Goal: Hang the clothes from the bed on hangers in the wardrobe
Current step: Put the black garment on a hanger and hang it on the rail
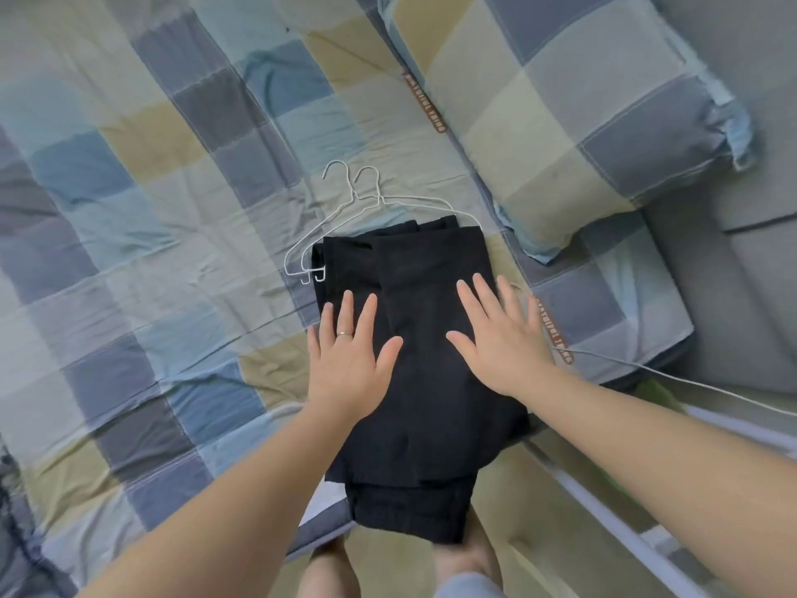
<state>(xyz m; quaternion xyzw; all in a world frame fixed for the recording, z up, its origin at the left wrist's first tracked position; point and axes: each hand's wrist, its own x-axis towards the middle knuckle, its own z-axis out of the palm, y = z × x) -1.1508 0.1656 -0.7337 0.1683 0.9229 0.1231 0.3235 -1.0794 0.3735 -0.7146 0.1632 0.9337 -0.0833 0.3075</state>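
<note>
Before you lift the folded black garment (pixel 422 403), draw one of the two white wire hangers (pixel 378 196) out from under its far end, so the fold does not drag both along. It lies at the near edge of the checked bed (pixel 172 209), near-left of the pillow (pixel 560 101). Your left hand (pixel 349 360) and right hand (pixel 500 338) rest flat on it, fingers straight and spread, grasping nothing.

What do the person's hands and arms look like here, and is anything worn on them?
Both arms are bare, with no sleeve showing on the left forearm or the right forearm. The left hand wears a thin, plain ring on one finger. The right hand shows no ring. No gloves, watch or bracelet are visible on either side.
</note>
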